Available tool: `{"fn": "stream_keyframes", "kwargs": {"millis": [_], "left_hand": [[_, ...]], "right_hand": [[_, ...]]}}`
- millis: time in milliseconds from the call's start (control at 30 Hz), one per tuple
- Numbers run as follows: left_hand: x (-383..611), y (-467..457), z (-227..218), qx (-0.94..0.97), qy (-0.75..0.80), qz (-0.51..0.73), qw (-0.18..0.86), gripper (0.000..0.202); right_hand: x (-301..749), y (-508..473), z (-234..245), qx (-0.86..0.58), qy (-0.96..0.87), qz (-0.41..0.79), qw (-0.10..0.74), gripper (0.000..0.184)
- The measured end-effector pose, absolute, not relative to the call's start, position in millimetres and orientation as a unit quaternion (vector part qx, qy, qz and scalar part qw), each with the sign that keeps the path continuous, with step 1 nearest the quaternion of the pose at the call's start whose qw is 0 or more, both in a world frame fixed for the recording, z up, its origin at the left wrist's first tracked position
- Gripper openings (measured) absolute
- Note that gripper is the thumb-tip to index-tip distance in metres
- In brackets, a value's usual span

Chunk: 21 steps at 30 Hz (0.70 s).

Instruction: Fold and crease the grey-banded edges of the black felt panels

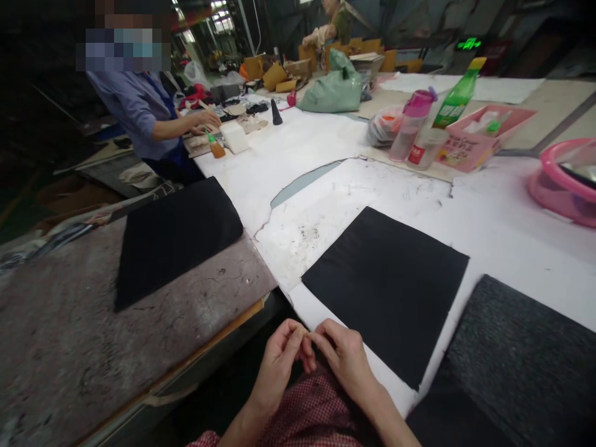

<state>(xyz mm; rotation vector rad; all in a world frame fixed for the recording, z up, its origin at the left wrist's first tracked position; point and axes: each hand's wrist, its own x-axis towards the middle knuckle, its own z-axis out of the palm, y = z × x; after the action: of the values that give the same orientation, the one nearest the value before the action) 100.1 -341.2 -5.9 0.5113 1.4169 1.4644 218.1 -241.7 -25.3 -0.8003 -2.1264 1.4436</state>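
Note:
My left hand [282,357] and my right hand [345,355] meet fingertip to fingertip in front of my body, at the table's near edge. Both are closed in a pinch; whatever lies between the fingertips, if anything, is too small to make out. Just beyond my right hand, a black fabric square [388,288] lies flat on the white-covered table [321,230]. To its right is a stack of dark grey, felt-like sheets [528,354], partly cut off by the frame. Another black fabric piece [179,236] rests on the brown board at left.
The brown worn board [60,329] spans the left side, with a dark gap before me. At back right stand a pink bin [484,139], a green bottle [459,96], jars and a pink basket [565,186]. A co-worker [139,118] works at far left; a green bag [333,87] sits behind.

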Motion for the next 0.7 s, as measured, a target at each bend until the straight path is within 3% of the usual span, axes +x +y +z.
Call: {"fn": "stream_keyframes", "kwargs": {"millis": [400, 700], "left_hand": [[98.7, -339.5, -2.5, 0.224, 0.597, 0.595, 0.490, 0.021], [82.0, -334.8, -29.6, 0.218, 0.607, 0.563, 0.517, 0.048]], "right_hand": [[218.4, -240.6, -24.2, -0.297, -0.773, 0.520, 0.211, 0.031], [217.4, -243.5, -43.2, -0.340, -0.759, 0.527, 0.174, 0.030]]}}
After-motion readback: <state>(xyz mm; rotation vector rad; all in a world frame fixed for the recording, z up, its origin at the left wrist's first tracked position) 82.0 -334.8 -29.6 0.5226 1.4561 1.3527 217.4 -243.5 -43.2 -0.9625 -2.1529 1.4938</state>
